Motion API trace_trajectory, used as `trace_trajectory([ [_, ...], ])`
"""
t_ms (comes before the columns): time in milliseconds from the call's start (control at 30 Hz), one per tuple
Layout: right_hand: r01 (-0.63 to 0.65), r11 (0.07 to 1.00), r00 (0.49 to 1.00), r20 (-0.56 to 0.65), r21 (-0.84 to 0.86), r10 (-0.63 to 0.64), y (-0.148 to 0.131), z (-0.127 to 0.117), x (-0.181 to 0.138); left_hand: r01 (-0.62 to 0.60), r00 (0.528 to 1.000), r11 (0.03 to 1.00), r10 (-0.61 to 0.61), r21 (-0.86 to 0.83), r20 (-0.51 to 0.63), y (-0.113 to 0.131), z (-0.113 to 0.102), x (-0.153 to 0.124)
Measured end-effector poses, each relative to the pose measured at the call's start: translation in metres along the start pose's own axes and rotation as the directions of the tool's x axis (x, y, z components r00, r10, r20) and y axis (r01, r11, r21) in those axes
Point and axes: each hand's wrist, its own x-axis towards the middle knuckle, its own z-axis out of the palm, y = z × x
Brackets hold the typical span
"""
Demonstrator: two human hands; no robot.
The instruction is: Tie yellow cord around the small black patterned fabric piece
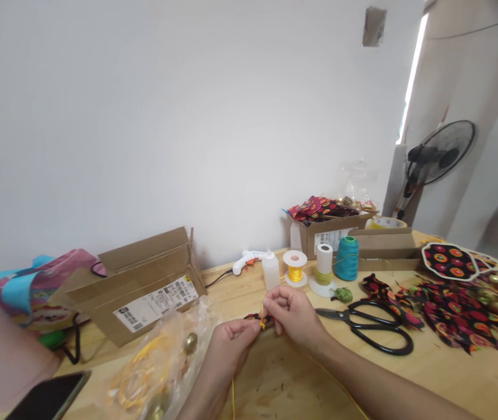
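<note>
Near the table's middle, my left hand (234, 345) and my right hand (291, 315) come close together, fingertips pinched. Between them runs a yellow cord (263, 322) with a small knotted bit. One strand hangs down below my left hand, and another passes beneath my right forearm. A dark patterned fabric piece (268, 319) shows partly behind the fingers; how it is attached is hidden. Black-handled scissors (365, 321) lie to the right of my right hand. To the left of my left hand is a clear plastic bag (161, 367) with yellow cord and brass-coloured bells.
Behind my hands stand a white bottle (270, 271), a yellow cord spool (295, 269), a green-wound spool (323, 271), a teal thread cone (347, 259) and a glue gun (249, 261). Cardboard boxes (139, 286) stand at the back. Patterned fabric pieces (454, 315) lie right; a phone (51, 396) lies front left.
</note>
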Motion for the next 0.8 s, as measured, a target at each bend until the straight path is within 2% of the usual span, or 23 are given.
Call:
trace_trajectory([
  [233, -0.107, 0.990, 0.988, -0.104, 0.094, 0.117, 0.0033, 0.0016, 0.0043, -0.046, 0.998, 0.994, 0.050, 0.100, -0.038, 0.0054, 0.0017, -0.0024],
  [467, -0.050, 0.998, 0.995, -0.089, 0.045, 0.054, 0.0028, -0.0003, 0.0039, -0.100, 0.976, 0.982, 0.128, 0.161, -0.179, 0.0075, 0.0008, -0.0052],
  [800, -0.099, 0.995, 0.987, -0.124, 0.031, 0.102, 0.0099, -0.0015, 0.0070, -0.080, 0.985, 0.986, 0.101, 0.149, -0.142, 0.0097, 0.0019, -0.0065],
])
